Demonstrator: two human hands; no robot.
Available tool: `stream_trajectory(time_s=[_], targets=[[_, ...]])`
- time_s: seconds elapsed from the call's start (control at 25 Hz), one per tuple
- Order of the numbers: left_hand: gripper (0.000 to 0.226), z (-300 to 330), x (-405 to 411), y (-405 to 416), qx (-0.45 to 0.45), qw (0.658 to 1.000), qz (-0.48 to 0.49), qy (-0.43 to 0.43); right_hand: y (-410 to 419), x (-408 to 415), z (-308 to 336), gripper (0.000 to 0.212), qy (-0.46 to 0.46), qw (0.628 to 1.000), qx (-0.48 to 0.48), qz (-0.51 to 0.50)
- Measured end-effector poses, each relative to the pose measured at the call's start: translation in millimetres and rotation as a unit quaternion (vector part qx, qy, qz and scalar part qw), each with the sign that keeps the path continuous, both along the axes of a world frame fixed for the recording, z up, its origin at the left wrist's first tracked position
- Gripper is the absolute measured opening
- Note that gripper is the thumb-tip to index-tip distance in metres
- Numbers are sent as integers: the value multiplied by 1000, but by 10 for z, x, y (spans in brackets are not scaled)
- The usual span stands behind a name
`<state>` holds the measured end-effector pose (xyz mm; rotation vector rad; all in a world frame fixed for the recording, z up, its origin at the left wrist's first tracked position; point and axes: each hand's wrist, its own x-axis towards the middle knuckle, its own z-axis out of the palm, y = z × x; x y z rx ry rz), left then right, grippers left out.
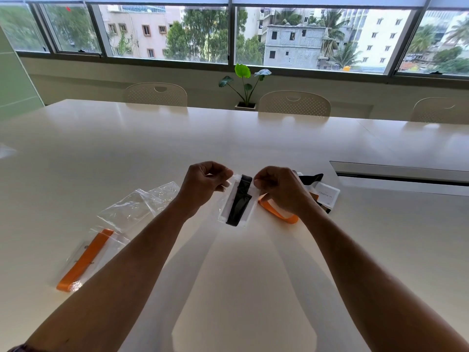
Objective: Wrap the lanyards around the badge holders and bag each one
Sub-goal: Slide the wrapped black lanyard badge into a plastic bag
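Observation:
A clear plastic bag (247,214) hangs above the table centre, with a badge holder wrapped in a black lanyard (239,201) inside it. My left hand (205,184) pinches the bag's top left corner and my right hand (279,190) pinches its top right corner. Under my right wrist an orange lanyard (279,213) lies on the white table (152,148). Behind my right hand rest a black lanyard (311,178) and a white badge holder (326,195). At the front left lies a bagged badge holder with an orange lanyard (85,260).
Several empty clear bags (138,204) lie left of my left forearm. A recessed cable slot (403,175) sits in the table at the right. White chairs (294,104) and a potted plant (245,85) stand beyond the far edge, below the windows.

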<state>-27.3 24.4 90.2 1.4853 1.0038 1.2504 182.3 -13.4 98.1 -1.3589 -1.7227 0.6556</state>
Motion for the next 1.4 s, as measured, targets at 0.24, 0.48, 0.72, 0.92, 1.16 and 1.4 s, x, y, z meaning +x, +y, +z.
stream_trajectory(time_s=[0.24,0.48,0.72,0.92,1.16,1.4], targets=[[6,17,27,-31,-29,999,-27,-33,-2,16,89,6,-27,999,16,-23],[8,20,86,-95,-73,994,1,-87,-86,-33,-28,8,234,972,-16,-36],[6,22,116,-137,-84,991,8,-102,-134,-76,-108,7,280,957,-51,-58],[4,3,60,-134,-66,995,-2,-71,-123,-61,-88,13,278,953,-89,-74],[5,-26,33,-182,-48,991,-38,-116,-66,-105,-70,26,191,972,-93,-96],[10,-18,5,-149,-10,1000,-9,14,-118,-129,-23,29,88,985,-81,-125]])
